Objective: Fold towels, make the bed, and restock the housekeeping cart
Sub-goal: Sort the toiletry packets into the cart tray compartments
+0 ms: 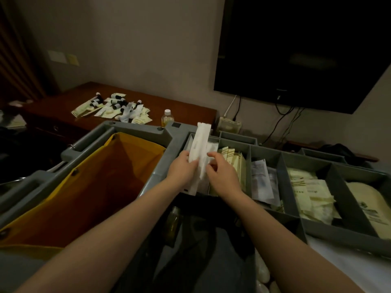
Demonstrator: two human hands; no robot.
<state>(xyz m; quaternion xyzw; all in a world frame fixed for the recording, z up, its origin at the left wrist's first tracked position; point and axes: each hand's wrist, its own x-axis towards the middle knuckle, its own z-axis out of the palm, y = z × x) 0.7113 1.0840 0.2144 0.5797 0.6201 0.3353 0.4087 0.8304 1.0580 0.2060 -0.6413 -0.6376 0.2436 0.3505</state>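
Two hands, one item in process. Step in hand, by judgement: restocking the housekeeping cart (169, 132); no towels or bed in view.

Item: long white packet (200, 144), raised on end over the leftmost compartment (213, 145) of the cart's divider tray, at the tray's left end, just beside the yellow bag (95, 187).

Left hand (183, 166) grips the packet's lower left side. Right hand (222, 172), fingers curled, appears to pinch its right edge.

Neighbouring compartments hold cream sachets (230, 157) and clear-wrapped items (261, 178).

Next move calls for lowering the packet flat into its compartment, squared with the stock beneath, then releasing.

Further stock: loose toiletries (114, 106) near the desk's left end, well apart from both hands.
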